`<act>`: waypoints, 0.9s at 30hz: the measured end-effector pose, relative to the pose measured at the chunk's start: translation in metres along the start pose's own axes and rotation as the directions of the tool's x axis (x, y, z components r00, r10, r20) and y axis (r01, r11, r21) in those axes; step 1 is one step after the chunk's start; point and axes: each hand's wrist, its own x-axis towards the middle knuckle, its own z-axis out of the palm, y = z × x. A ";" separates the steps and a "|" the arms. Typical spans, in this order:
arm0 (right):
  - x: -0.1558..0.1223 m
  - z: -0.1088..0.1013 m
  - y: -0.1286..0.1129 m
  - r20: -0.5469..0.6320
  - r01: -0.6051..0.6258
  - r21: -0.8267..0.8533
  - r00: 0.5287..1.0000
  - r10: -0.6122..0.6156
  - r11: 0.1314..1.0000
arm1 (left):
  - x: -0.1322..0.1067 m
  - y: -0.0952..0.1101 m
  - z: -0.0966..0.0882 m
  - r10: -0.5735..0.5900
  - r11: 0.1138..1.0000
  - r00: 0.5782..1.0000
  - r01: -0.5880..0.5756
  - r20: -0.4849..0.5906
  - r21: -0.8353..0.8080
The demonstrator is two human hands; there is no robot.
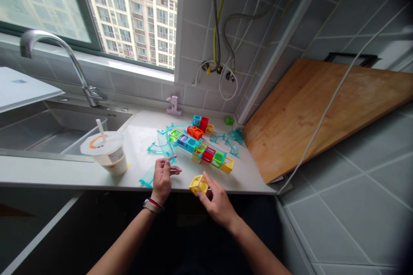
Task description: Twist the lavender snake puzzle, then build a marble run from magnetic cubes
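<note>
My right hand (217,202) pinches a yellow open-frame cube (198,184) at the counter's front edge, fingers closed on its near side. My left hand (162,178) is beside it, fingers curled around the lower end of a clear teal curved track piece (166,148). Just beyond both hands lies a row of joined coloured frame cubes (201,151) in green, blue, red and yellow. A second small cluster of blue, red and orange cubes (199,126) sits farther back. More teal curved pieces (230,139) lie to the right of the row.
A lidded drink cup with a straw (106,150) stands on the white counter (142,131) left of my hands. A steel sink (48,131) and tap (58,58) are at the left. A wooden board (309,111) leans against the tiled wall at the right. A small green object (229,120) sits near the wall.
</note>
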 end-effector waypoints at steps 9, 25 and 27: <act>0.065 0.064 0.003 -0.113 0.102 -0.111 0.987 -0.115 0.989 | 0.001 -0.003 0.000 0.029 1.000 0.997 -0.029 -0.066 0.002; 0.076 0.081 0.015 -0.199 0.125 -0.105 0.969 -0.144 0.987 | -0.019 0.021 0.001 0.107 0.993 0.988 -0.101 -0.110 0.060; 0.085 0.085 0.016 -0.204 0.133 -0.123 0.966 -0.156 0.983 | -0.019 0.022 -0.001 0.100 0.993 0.989 -0.092 -0.110 0.073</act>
